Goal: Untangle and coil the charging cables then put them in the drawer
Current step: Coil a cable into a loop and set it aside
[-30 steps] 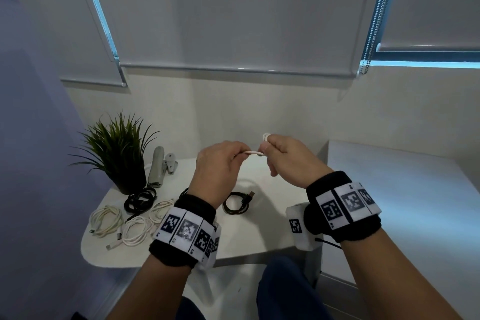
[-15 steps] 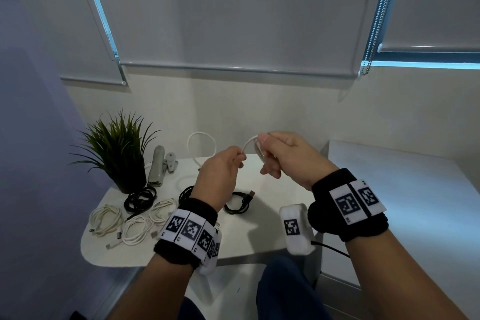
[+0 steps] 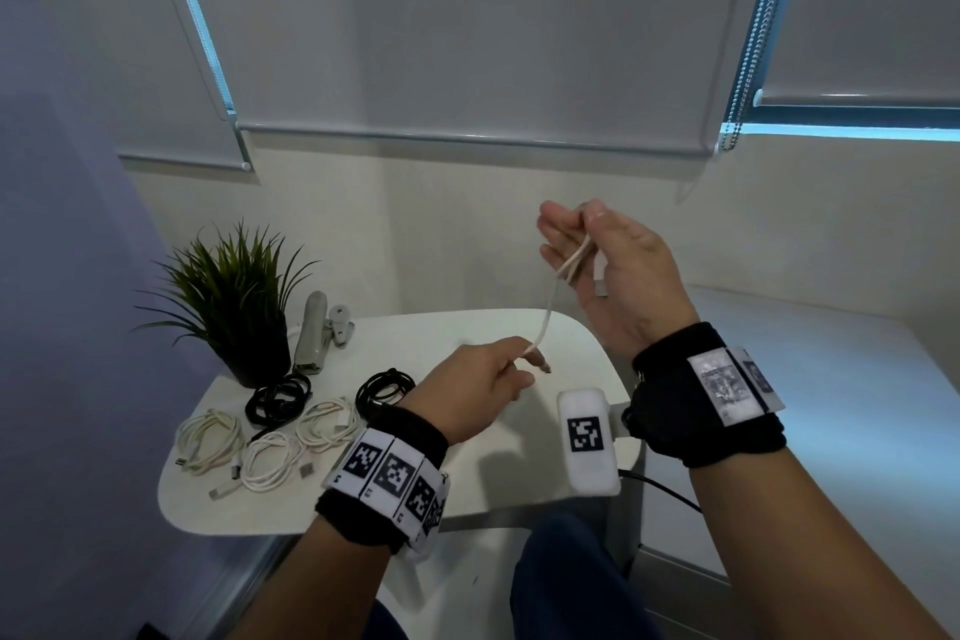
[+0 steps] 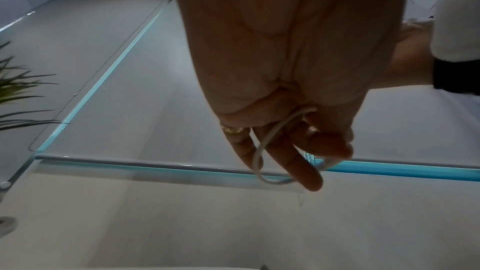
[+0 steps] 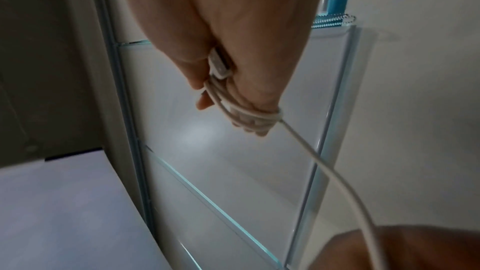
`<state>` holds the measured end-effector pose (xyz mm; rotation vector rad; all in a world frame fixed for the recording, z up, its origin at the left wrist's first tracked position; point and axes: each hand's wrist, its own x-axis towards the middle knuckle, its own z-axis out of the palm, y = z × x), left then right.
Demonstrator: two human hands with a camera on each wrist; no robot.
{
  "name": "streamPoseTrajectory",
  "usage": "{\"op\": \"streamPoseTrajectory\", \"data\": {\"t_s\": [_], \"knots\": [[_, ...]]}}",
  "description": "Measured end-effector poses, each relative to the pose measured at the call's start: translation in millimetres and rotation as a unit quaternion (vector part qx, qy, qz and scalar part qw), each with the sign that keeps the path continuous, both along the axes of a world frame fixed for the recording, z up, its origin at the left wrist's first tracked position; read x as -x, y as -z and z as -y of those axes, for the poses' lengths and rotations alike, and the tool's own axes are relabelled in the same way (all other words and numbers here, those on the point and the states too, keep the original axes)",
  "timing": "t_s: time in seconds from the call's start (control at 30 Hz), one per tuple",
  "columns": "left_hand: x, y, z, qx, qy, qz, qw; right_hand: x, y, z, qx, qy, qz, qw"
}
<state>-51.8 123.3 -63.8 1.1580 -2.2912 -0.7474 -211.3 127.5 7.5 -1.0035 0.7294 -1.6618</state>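
A white charging cable stretches between my two hands above the table. My right hand is raised, with several turns of the cable wound round its fingers and the white plug pinned under the thumb. Lower down, my left hand pinches the cable's free end, whose small connector sticks out. In the left wrist view the cable loops past my left hand's fingers. No drawer is in view.
Three white coiled cables and two black coils lie on the left of the small white table. A potted plant and a silver stapler-like tool stand behind them. A white cabinet top adjoins on the right.
My right hand has risen and turned palm inward with the turns of cable on it. My left hand has dropped towards the table, drawing the cable out between the hands.
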Motion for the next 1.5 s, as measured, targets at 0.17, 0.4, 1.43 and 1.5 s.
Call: {"op": "streamPoseTrajectory", "data": {"t_s": [0.17, 0.4, 1.43, 1.5], "knots": [[-2.0, -8.3, -1.0, -0.001, 0.016, -0.081, 0.997, 0.4, 15.4, 7.1, 0.047, 0.118, -0.245, 0.961], [-6.6, -27.9, 3.9, 0.114, -0.049, -0.232, 0.965, 0.3, 21.6, 1.3, 0.025, 0.075, -0.512, 0.855], [14.8, -14.7, 2.3, 0.158, -0.172, -0.352, 0.906, -14.4, 18.0, -12.3, -0.055, -0.112, -0.323, 0.938], [13.5, -12.1, 3.0, 0.131, -0.164, -0.347, 0.914, -13.7, 18.0, -12.2, -0.060, -0.144, -0.271, 0.950]]}}
